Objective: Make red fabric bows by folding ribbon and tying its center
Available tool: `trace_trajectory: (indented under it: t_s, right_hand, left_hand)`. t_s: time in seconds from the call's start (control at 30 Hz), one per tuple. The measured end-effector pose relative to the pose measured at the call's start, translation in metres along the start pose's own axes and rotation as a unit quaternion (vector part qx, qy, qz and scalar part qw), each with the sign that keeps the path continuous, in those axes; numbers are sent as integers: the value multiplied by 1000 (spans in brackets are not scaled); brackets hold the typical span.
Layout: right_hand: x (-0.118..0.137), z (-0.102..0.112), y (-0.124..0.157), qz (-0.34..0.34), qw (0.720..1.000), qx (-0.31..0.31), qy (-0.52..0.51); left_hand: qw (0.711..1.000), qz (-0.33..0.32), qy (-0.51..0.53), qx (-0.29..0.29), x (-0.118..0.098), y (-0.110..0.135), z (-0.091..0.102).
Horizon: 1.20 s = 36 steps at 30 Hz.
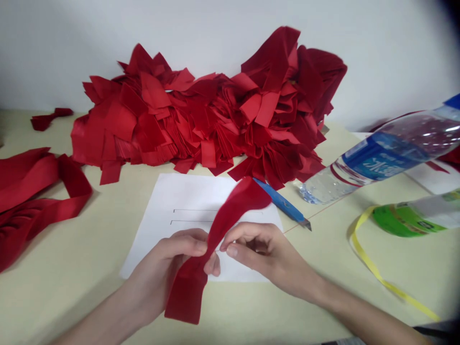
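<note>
The strip (190,287) in the middle is bright red. The big pile of cut bits (201,124) behind it is red too, some dark and some light. The paper (154,206) is white with thin black lines. The knife (282,201) is blue with a silver tip. The bottle (381,155) has a blue label. The ribbon (370,266) is yellow, by a green roll (398,221). The table (64,287) is pale cream.

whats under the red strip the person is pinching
Beneath the red fabric strip lies a white paper sheet with two thin printed lines, on a pale table. The paper directly below the strip is covered, so that part cannot be seen.
</note>
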State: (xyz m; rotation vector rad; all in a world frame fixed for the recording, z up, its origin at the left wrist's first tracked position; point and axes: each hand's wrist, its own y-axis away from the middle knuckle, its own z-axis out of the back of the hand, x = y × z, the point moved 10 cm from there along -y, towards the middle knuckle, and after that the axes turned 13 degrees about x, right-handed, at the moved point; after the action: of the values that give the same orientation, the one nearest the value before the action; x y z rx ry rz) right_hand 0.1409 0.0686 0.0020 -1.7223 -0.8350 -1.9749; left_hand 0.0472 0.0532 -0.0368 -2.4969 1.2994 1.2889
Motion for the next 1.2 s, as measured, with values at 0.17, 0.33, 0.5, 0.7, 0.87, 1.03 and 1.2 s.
trace_trajectory:
  t_s: [0.17, 0.33, 0.5, 0.7, 0.87, 1.03, 1.2]
  right_hand:
    - [-5, -5, -10, -26, 991, 132, 12]
    - [9, -20, -16, -35, 947, 253, 197]
    - [43, -19, -8, 19, 899, 82, 430]
    - [43, -24, 16, 72, 902, -56, 423]
    - [41, -12, 23, 100, 921, -110, 360]
    - [45, -7, 32, 133, 911, -160, 356]
    - [44, -9, 34, 148, 915, -163, 338]
  left_hand:
    - [988, 144, -17, 53, 26, 1, -21]
    - [870, 70, -487, -23, 5, 2, -16]
    - [585, -258, -755, -143, -39, 28, -57]
    - [503, -329, -780, -172, -52, 39, -71]
    - [550, -315, -750, -188, -55, 39, -61]
    - [664, -257, -675, -194, -54, 32, -37]
    - [859, -80, -468, -193, -36, 17, 8]
